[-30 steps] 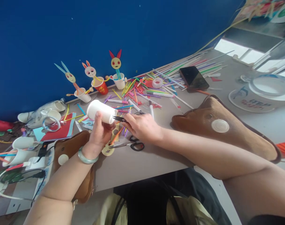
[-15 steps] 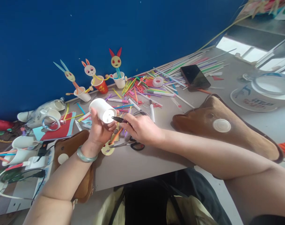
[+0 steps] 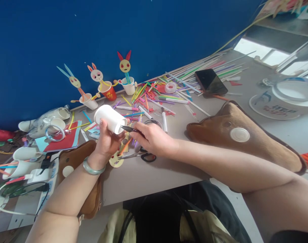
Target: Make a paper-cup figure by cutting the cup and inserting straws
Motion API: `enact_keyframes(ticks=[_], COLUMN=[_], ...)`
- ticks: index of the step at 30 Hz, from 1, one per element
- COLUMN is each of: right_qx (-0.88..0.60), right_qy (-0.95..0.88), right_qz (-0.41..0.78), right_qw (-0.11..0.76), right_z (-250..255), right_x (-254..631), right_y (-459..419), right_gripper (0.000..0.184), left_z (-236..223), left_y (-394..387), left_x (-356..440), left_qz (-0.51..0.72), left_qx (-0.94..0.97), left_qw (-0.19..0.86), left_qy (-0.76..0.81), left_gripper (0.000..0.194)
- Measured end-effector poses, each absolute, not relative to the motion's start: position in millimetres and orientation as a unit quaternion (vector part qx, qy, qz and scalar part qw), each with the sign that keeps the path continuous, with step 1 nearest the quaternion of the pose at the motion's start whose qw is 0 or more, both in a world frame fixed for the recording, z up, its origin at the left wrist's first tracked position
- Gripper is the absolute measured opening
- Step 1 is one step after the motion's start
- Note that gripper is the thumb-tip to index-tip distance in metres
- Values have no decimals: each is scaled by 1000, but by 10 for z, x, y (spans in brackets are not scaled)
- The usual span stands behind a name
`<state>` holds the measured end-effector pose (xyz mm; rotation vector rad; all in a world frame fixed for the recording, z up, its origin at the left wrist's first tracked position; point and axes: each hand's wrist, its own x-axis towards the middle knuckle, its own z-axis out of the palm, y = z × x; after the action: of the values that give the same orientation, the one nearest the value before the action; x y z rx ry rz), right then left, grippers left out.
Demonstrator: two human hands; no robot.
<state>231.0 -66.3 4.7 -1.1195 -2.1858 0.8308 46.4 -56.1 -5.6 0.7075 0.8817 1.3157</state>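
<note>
My left hand (image 3: 108, 140) is wrapped around a white paper cup (image 3: 107, 116), which lies on its side in the air with its base toward the right. My right hand (image 3: 154, 140) is closed on a slim black pointed tool (image 3: 131, 129). The tool's tip meets the cup's base; whether it has gone through I cannot tell. Below the hands, scissors (image 3: 137, 156) with black handles lie on the table beside a pale yellow face disc (image 3: 116, 160). An orange strip (image 3: 126, 145) lies near the disc.
Three cup figures with rabbit-like ears stand along the blue wall, one in a red cup (image 3: 107, 91). Coloured sticks and markers (image 3: 164, 120) are strewn behind my hands. A black phone (image 3: 211, 82), a brown cushion (image 3: 245, 135) and a clear plastic container (image 3: 282, 98) are on the right.
The cup has turned slightly in my left hand, so its base now shows more edge-on. The tool stays against the base, and my right hand has hardly moved.
</note>
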Motion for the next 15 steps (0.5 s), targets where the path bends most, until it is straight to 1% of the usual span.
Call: enact_keyframes(ticks=[2, 4, 8, 10, 12, 14, 15], right_qx=[-388, -360, -341, -343, -353, -377, -394], right_qy=[-781, -759, -743, -744, -756, -784, -802], right_qz=[377, 427, 459, 455, 433, 376, 332], right_qw=[313, 335, 347, 350, 341, 319, 301], right_z=[55, 63, 60, 48, 35, 20, 10], right_x=[2309, 2307, 2303, 2303, 2306, 2312, 2317], right_y=[-646, -630, -621, -629, -638, -645, -648], right_gripper=[23, 26, 24, 22, 21, 22, 23], left_z=[-69, -71, -52, -48, -55, -73, -84], left_y=[-562, -567, -584, -591, -594, -596, -598], left_x=[454, 457, 484, 492, 490, 482, 477], left_qz=[584, 588, 585, 582, 580, 581, 576], left_qx=[311, 310, 312, 328, 345, 348, 342], left_qw=[645, 643, 639, 637, 632, 625, 628], left_qy=[382, 381, 389, 384, 382, 389, 396], left_gripper=[63, 62, 56, 57, 63, 68, 67])
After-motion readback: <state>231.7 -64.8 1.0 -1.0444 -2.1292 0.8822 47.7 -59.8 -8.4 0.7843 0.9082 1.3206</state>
